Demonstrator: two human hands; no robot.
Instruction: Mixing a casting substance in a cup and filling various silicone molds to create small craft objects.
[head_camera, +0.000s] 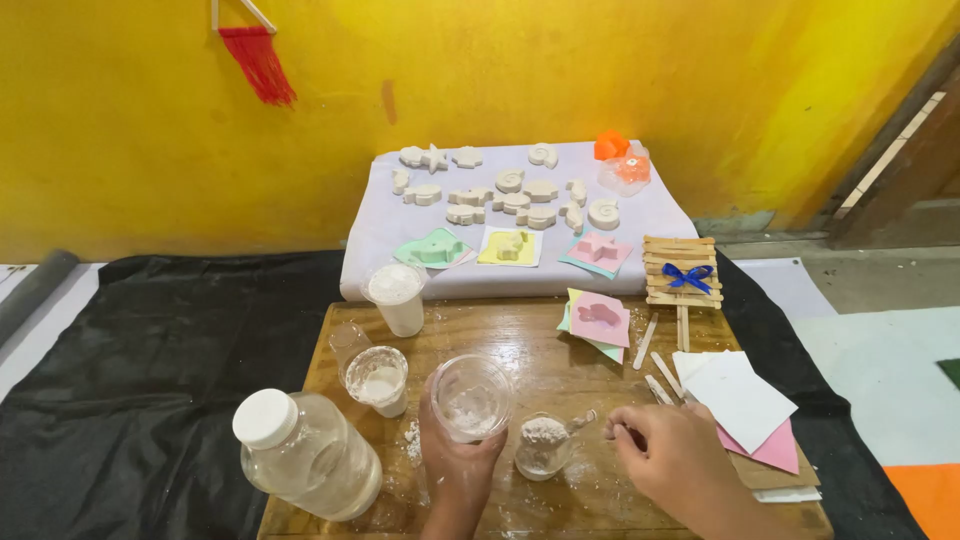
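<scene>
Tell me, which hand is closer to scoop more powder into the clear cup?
Probably the right hand: its fingers already pinch the spoon resting in the small powder jar. The left hand is busy holding the clear plastic cup.

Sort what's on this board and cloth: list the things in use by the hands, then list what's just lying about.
In use:
left hand holding clear cup
right hand at spoon
small powder cup

Lying about:
water bottle
two powder cups
plaster casts
coloured moulds
stick frame with blue bow
paper squares
</scene>
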